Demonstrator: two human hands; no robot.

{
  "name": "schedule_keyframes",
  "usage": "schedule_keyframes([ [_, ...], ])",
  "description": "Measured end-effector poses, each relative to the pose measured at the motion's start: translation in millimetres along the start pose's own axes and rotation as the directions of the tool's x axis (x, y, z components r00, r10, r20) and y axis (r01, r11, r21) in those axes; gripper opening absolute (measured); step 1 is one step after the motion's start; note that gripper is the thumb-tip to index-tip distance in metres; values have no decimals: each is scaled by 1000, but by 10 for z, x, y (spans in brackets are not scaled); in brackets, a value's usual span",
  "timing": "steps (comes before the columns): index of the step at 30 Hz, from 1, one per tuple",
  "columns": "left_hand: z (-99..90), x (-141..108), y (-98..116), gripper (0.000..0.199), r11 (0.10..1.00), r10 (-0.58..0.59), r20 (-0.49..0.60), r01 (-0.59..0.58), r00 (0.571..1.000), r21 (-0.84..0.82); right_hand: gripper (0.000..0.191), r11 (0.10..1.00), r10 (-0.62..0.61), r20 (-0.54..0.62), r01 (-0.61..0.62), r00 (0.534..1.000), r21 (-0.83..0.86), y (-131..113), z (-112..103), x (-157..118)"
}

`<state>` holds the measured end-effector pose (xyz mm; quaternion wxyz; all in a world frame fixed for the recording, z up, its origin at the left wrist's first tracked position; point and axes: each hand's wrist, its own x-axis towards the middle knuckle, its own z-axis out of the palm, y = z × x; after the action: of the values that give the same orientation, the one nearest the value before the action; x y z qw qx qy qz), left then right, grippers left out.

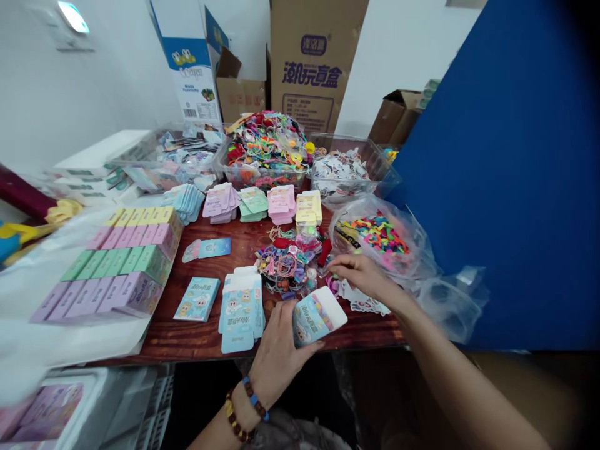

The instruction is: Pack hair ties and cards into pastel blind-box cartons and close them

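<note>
Our hands are apart: the left hand [277,340] clamps the blue box [313,317], tilted with its white flap open, near the desk's [157,322] front edge. The right hand [360,275] bends its fingers beside the trinket pile [285,265]; we cannot tell whether they grip anything. Flattened cartons [240,309] lie left of the box.

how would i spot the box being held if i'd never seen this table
At the near edge of the reddish-brown table, the left hand grips a light-blue printed box. Unlike the blue box lying farther left, it is held tilted, its white end toward the right.
</note>
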<state>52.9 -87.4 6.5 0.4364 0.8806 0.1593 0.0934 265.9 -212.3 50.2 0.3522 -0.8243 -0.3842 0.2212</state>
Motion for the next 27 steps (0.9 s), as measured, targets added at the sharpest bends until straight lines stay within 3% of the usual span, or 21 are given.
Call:
schedule_keyframes([
  [2,13,-56,-24,67,1000,23,11,-22,1000,-21,23,953,6,-91,-33,996,-300,94,48,222],
  [5,5,-126,-53,71,999,5,43,-3,999,-36,28,784,30,-135,-107,990,-611,166,136,455],
  [7,-15,-154,-60,72,999,-21,56,23,998,-49,25,749,44,-147,-130,988,-650,178,174,525],
  [14,-61,-124,-35,69,994,-60,76,66,995,-82,26,785,32,-181,-137,983,-604,260,84,560],
  [17,-71,-109,-39,67,993,-68,74,74,995,-88,22,893,-3,-276,-121,961,-432,336,-9,566],
  [20,-80,-98,-49,66,993,-77,44,81,996,-89,16,1000,8,-350,-3,937,13,331,-117,505],
  [23,-86,-55,-45,62,993,-88,8,89,996,-73,24,895,83,-267,46,960,444,162,-221,326],
  [27,-82,48,-16,60,994,-103,-11,103,995,-22,33,690,140,-151,14,979,724,-208,-219,-19],
])
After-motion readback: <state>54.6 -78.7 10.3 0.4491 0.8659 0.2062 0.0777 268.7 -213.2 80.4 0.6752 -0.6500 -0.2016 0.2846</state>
